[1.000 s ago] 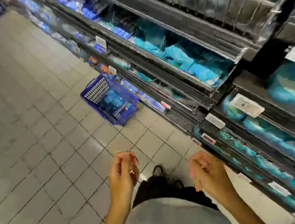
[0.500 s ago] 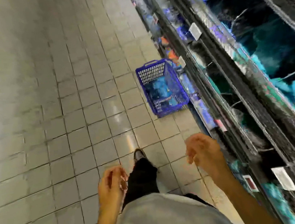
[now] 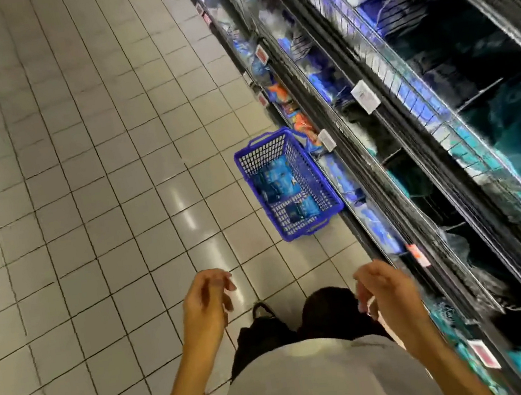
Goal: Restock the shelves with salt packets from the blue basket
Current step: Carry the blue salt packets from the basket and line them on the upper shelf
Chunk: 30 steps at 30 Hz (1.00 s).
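The blue basket (image 3: 314, 183) stands on the tiled floor against the foot of the shelving, ahead of me. Blue salt packets (image 3: 275, 180) lie in its bottom. My left hand (image 3: 205, 300) hangs in front of my waist with loosely curled fingers and holds nothing. My right hand (image 3: 387, 286) is level with it on the right, fingers also loosely curled and empty. Both hands are well short of the basket. The shelves (image 3: 410, 129) run along the right side, holding blue and teal packets behind wire fronts.
White price tags (image 3: 364, 97) and red tags (image 3: 418, 254) stick out from the shelf edges. Orange packets (image 3: 295, 118) sit on the bottom shelf just beyond the basket. Pale floor tiles (image 3: 84, 188) stretch to the left. My dark trousers and shoe (image 3: 263, 310) show below.
The view has swung from the shelves to along the aisle, and the basket now lies straight ahead and nearer. Both hands stay empty in front of me.
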Tool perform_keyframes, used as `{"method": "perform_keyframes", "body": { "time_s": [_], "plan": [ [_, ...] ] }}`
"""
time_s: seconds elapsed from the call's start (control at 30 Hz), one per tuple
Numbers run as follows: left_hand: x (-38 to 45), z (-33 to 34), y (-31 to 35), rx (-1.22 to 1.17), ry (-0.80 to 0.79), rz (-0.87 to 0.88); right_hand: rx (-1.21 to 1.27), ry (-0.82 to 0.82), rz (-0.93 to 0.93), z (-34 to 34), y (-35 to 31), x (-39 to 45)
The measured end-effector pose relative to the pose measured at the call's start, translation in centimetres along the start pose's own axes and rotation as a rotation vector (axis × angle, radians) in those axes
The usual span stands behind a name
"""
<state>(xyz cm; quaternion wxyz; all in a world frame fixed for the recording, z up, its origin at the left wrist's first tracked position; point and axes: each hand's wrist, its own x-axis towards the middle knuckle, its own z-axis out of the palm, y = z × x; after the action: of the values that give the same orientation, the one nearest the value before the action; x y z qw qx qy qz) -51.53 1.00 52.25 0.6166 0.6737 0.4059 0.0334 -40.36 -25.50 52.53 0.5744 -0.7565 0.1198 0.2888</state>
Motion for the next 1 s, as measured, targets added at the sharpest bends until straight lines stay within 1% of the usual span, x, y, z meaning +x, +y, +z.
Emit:
{"method": "perform_keyframes", "body": {
  "time_s": [0.17, 0.27, 0.33, 0.43, 0.5, 0.53, 0.67, 0.73, 0.8, 0.93, 1.0],
  "plan": [
    [7.0, 1.9, 3.6, 0.096, -0.133, 0.016, 0.060, 0.133, 0.060, -1.2, -0.1, 2.7],
    [11.0, 3.4, 5.6, 0.180, -0.175, -0.002, 0.087, 0.197, 0.093, -0.9, -0.5, 5.8],
    [13.8, 4.8, 6.7, 0.221, -0.174, -0.033, 0.129, 0.207, 0.141, -0.3, -1.0, 8.7],
    [18.3, 7.1, 7.9, 0.243, -0.167, -0.085, 0.205, 0.174, 0.255, 0.9, -2.4, 13.9],
    [21.8, 8.9, 7.9, 0.249, -0.164, -0.115, 0.215, 0.163, 0.331, 1.9, -2.6, 17.3],
    [23.8, 10.0, 7.6, 0.261, -0.175, -0.126, 0.200, 0.157, 0.340, 2.3, -2.3, 19.2],
    [32.8, 15.3, 3.9, 0.285, -0.259, -0.185, 0.027, 0.079, 0.313, 4.8, 0.8, 28.5],
    [37.4, 18.3, 0.7, 0.323, -0.323, -0.222, -0.014, 0.062, 0.339, 6.3, 3.6, 34.2],
    [42.0, 21.2, -3.4, 0.369, -0.375, -0.235, -0.019, 0.078, 0.365, 8.0, 7.0, 40.3],
    [51.6, 26.8, -13.1, 0.577, -0.469, -0.183, 0.040, 0.120, 0.475, 11.6, 15.2, 52.9],
    [56.0, 29.5, -17.9, 0.741, -0.547, -0.144, 0.065, 0.146, 0.548, 12.9, 19.6, 58.1]
  ]
}}
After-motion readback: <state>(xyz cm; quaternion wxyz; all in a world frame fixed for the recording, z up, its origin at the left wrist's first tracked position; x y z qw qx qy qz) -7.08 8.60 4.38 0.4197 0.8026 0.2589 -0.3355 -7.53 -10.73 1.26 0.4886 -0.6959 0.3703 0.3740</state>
